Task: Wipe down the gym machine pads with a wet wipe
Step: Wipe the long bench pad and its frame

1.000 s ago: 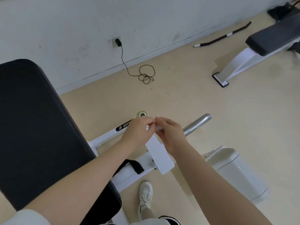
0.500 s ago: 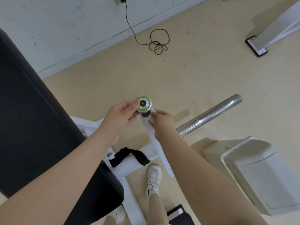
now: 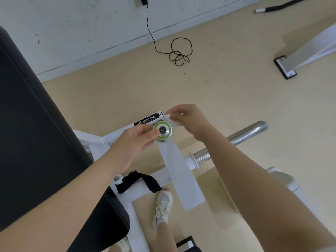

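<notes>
The person stands beside a white-framed gym machine (image 3: pixel 101 140), looking down over its long black pad (image 3: pixel 36 135), which fills the left side of the view. Both hands meet above a round metal knob (image 3: pixel 163 131) with a green ring, set on top of a white upright arm (image 3: pixel 180 173) of the machine. The left hand (image 3: pixel 134 140) reaches in from the pad side, its fingertips curled against the knob's edge and pinching it. The right hand (image 3: pixel 189 119) sits just past the knob, fingers and thumb pinching a small white wet wipe (image 3: pixel 168 116), crumpled, that touches the knob's far rim. The wipe is well apart from the black pad. A chrome bar (image 3: pixel 249 131) sticks out to the right below the right forearm. A black strap (image 3: pixel 138 180) hangs off the frame lower down, and a white sneaker (image 3: pixel 162 206) stands on the beige floor (image 3: pixel 236 99). By the wall, a black cable (image 3: pixel 179 51) lies coiled, and a second white machine leg (image 3: pixel 305 50) stands at the far right
</notes>
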### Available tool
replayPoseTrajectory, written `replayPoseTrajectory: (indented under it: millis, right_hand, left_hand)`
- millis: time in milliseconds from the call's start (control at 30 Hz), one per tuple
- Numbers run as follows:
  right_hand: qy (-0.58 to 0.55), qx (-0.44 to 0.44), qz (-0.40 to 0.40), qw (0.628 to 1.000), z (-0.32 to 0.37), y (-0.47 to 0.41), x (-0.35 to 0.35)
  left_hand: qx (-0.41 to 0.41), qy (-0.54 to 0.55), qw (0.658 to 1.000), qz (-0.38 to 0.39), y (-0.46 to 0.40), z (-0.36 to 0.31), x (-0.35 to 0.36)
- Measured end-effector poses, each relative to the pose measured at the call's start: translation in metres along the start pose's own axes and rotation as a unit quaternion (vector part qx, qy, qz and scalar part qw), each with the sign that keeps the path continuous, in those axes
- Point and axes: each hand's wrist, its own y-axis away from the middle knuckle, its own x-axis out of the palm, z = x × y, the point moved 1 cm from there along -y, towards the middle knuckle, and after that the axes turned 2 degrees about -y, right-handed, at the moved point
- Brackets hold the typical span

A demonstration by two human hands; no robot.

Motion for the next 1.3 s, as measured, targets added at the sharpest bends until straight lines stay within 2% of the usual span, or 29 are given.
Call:
replayPoseTrajectory:
  millis: [100, 167, 233, 300, 367, 400, 467, 533, 567, 633, 733, 800, 900, 933, 967, 1033, 1133, 1300]
  right_hand:
    - [0.097, 0.010, 0.119, 0.988, 0.000, -0.026, 0.018]
    - [0.119, 0.021, 0.175, 0.977, 0.004, -0.033, 0.022]
    - [0.102, 0.038, 0.215, 0.971, 0.013, -0.029, 0.019]
    - [0.025, 0.047, 0.239, 0.969, 0.028, -0.016, 0.012]
    - [-0.122, 0.049, 0.209, 0.969, 0.040, -0.001, 0.006]
    - [-0.199, 0.054, 0.157, 0.966, 0.042, 0.007, 0.004]
    - [-0.273, 0.099, -0.023, 0.957, 0.030, 0.023, 0.005]
    - [-0.299, 0.224, -0.179, 0.910, -0.003, 0.042, 0.017]
    - [-0.324, 0.285, -0.212, 0.877, -0.020, 0.052, 0.031]
    - [-0.388, 0.354, -0.229, 0.820, -0.045, 0.067, 0.062]
    - [-0.511, 0.344, -0.243, 0.749, -0.049, 0.065, 0.101]
    - [-0.600, 0.318, -0.270, 0.683, -0.040, 0.051, 0.113]
    - [-0.718, 0.292, -0.288, 0.562, -0.028, 0.036, 0.121]
    - [-0.744, 0.279, -0.294, 0.531, -0.023, 0.037, 0.123]
    - [-0.758, 0.263, -0.300, 0.516, -0.018, 0.040, 0.125]
    - [-0.760, 0.231, -0.312, 0.521, -0.007, 0.049, 0.129]
    - [-0.745, 0.181, -0.333, 0.550, 0.008, 0.066, 0.134]
    - [-0.690, 0.051, -0.314, 0.650, 0.044, 0.108, 0.139]
  left_hand:
    - [-0.027, 0.026, 0.999, -0.020, -0.002, 0.004, -0.002]
    - [-0.047, 0.052, 0.997, -0.038, -0.005, 0.006, -0.002]
    - [-0.062, 0.083, 0.993, -0.064, -0.007, 0.006, -0.002]
    - [-0.071, 0.051, 0.993, -0.074, -0.008, 0.007, -0.002]
    - [-0.071, -0.012, 0.996, -0.056, -0.009, 0.007, -0.004]
    - [-0.069, -0.028, 0.996, -0.041, -0.009, 0.006, -0.004]
    - [-0.062, -0.048, 0.997, -0.019, -0.009, 0.004, -0.005]
    - [-0.047, -0.071, 0.996, -0.025, -0.009, 0.003, -0.004]
    - [-0.038, -0.081, 0.996, -0.030, -0.009, 0.002, -0.004]
    - [-0.022, -0.102, 0.994, -0.031, -0.010, 0.002, -0.005]
    - [-0.010, -0.116, 0.993, -0.011, -0.008, -0.002, -0.008]
    - [0.000, -0.117, 0.993, -0.010, -0.005, -0.001, -0.014]
    - [0.016, -0.125, 0.991, -0.049, 0.002, 0.008, -0.031]
    - [0.017, -0.135, 0.989, -0.064, 0.006, 0.011, -0.039]
    - [0.019, -0.148, 0.986, -0.071, 0.009, 0.014, -0.047]
    - [0.022, -0.164, 0.984, -0.061, 0.018, 0.017, -0.062]
    - [0.024, -0.181, 0.983, -0.033, 0.032, 0.017, -0.076]
    - [0.049, -0.170, 0.984, 0.003, 0.056, 0.004, -0.074]
